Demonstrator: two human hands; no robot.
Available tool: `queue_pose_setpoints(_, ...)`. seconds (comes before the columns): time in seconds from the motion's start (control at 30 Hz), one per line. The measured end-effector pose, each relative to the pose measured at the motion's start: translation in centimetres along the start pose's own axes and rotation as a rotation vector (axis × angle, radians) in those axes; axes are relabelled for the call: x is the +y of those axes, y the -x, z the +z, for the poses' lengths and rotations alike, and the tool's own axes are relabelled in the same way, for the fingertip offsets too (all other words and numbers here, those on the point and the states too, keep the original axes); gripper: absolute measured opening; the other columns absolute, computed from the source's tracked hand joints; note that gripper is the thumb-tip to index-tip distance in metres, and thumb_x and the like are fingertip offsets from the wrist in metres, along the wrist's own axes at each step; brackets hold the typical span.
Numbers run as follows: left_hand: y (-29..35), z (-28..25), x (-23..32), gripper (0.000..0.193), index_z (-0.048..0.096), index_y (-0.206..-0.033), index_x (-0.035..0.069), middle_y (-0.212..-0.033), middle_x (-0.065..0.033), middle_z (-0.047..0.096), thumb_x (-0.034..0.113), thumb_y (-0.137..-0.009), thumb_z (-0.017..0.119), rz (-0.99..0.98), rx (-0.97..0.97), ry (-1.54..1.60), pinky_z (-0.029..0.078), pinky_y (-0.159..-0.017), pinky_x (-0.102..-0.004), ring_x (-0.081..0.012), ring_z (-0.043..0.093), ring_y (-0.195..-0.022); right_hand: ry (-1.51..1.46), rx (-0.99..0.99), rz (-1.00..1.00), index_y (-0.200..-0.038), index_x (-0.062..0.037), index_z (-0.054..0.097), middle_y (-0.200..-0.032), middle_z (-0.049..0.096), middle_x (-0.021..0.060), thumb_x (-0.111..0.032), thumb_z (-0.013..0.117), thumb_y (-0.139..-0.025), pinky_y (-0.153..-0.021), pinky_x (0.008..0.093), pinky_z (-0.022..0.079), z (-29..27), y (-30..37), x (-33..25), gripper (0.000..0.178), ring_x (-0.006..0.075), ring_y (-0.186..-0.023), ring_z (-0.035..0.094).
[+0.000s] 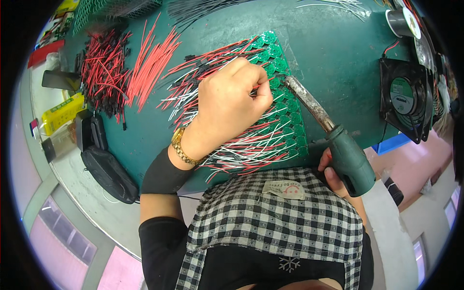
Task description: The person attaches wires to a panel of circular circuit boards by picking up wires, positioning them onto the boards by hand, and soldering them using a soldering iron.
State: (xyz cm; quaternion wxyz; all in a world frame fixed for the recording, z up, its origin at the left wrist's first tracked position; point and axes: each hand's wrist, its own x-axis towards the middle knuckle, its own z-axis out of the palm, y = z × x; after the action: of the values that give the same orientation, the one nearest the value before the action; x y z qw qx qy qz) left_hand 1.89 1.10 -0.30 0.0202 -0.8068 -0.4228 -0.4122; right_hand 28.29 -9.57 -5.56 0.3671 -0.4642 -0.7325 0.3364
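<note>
My left hand (233,96), with a gold watch (182,147) at its wrist, is over a panel of round green circuit boards (293,118). Its thumb and forefinger are pinched together; a bit of red wire (254,87) shows at them. Red and white wires (251,147) fan leftward off the boards, partly under this hand. At the table's near edge my right hand (333,176) is closed round a soldering iron (350,159) with a green body and thick metal barrel, which hides most of the fingers. The barrel's tip is close to the boards, right of my left fingertips.
Red wires (152,65) and a heap of red-and-black leads (104,72) lie at the left. A black case (110,174) rests by the left edge. A black fan (406,96) stands at the right, below a wire spool (403,22). Grey wires (203,9) lie at the back.
</note>
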Motion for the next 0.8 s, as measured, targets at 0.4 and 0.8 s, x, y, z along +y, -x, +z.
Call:
queue_pose_setpoints(0.4,1.1,0.3,-0.7,0.012,0.06,-0.071,0.005,-0.063,-0.0037,0.054,-0.003,-0.065,0.067,0.005,0.023,-0.02,0.041,-0.044,-0.0251,-0.0141,0.051,-0.049,0.013,-0.031,-0.019,-0.085,-0.0086,0.064,-0.08,0.063,0.0086,-0.011,0.066,-0.071,-0.064,0.0329,0.051,1.0,-0.5,-0.4,0.015,0.0258,-0.07,0.063)
queue_pose_setpoints(0.8,2.3,0.8,-1.3,0.011,0.06,-0.069,0.006,-0.064,-0.0033,0.056,-0.001,-0.065,0.067,-0.013,0.009,-0.039,0.045,-0.048,-0.0251,-0.0148,0.056,-0.053,-0.311,0.02,0.122,-0.118,-0.0051,0.049,-0.08,0.056,0.0095,-0.03,0.069,-0.079,-0.067,0.0326,0.047,1.9,0.5,-0.8,0.05,0.0196,-0.072,0.057)
